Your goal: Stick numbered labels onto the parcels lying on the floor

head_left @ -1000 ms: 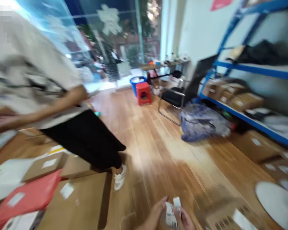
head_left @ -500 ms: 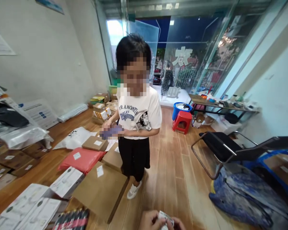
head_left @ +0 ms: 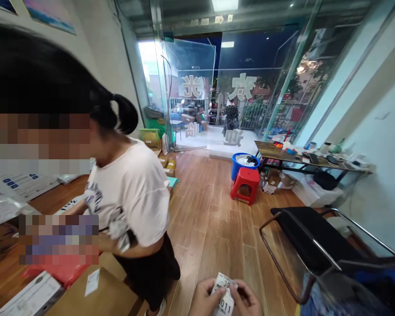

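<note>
At the bottom middle of the head view, both of my hands pinch one white paper label [head_left: 224, 303] printed with black numbers, "30" and "3011" partly readable. My left hand [head_left: 204, 297] grips its left side with the thumb on top. On the right edge, my right hand [head_left: 248, 300] holds it in the same way. Below the hands is the bare wooden floor [head_left: 204, 237]. A large brown carton [head_left: 79, 292] with a white sticker lies to their left.
A person in a white shirt [head_left: 141, 188] stands close on the left. White boxes [head_left: 33, 298] and a red parcel [head_left: 66, 267] lie beyond. To the right are a black chair [head_left: 303, 237], a red stool [head_left: 246, 184], a blue bin [head_left: 237, 169] and a cluttered table [head_left: 283, 153]. Glass doors [head_left: 194, 57] stand ahead.
The person in the white shirt has come nearer and moved to the left, turning sideways. My hands have risen a little in view, and the label's numbers now show.
</note>
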### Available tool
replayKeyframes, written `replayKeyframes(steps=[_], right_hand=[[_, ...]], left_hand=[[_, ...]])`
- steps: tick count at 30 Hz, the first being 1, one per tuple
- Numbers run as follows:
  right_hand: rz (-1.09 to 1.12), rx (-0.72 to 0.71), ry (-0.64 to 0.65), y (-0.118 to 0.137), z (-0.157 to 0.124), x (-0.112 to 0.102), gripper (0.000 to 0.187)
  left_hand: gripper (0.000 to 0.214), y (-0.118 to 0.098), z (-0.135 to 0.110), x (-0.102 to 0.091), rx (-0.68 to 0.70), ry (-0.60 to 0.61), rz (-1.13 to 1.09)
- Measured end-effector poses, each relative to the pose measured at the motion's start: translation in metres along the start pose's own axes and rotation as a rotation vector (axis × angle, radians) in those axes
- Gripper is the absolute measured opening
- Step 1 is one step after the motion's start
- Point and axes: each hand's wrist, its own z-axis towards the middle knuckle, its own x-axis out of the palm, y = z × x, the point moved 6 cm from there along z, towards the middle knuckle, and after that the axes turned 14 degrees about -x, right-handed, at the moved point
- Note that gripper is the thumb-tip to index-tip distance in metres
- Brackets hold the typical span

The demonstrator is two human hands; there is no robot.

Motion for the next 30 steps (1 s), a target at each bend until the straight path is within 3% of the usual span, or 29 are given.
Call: replayKeyframes(steps=[4,7,11,15,21,23,25,28,30], right_hand=[[-0.045,-0.082,0.37,0.005,0.151,0.073,0.03],[-0.048,-0.091,0.478,-0.013,0.252,0.137,0.031],[-0.047,0.035,0.341,-0.058,0.388,0.206,0.04],[-0.052,0.124,0.165,-0.081,0.527,0.262,0.047],[-0.085,0.151,0.199,-0.103,0.736,0.363,0.047],[-0.091,0.153,0.274,-0.123,0.805,0.415,0.046],[-0.093,0.152,0.368,-0.145,0.872,0.481,0.045],[-0.09,0.155,0.565,-0.174,0.961,0.606,0.046],[-0.075,0.151,0.738,-0.187,1.01,0.699,0.045]], left_hand=[[0.053,-0.066,0.104,-0.026,0.062,-0.246,-0.078],[0.043,-0.126,0.186,-0.061,0.099,-0.337,-0.066],[0.038,-0.22,0.315,-0.106,0.15,-0.406,0.033],[0.039,-0.329,0.445,-0.137,0.181,-0.366,0.186],[0.035,-0.476,0.624,-0.194,0.211,-0.233,0.215],[0.034,-0.516,0.688,-0.229,0.227,-0.227,0.209],[0.035,-0.553,0.752,-0.274,0.224,-0.29,0.217],[0.038,-0.606,0.834,-0.359,0.176,-0.469,0.158],[0.04,-0.64,0.874,-0.42,0.135,-0.609,0.089]])
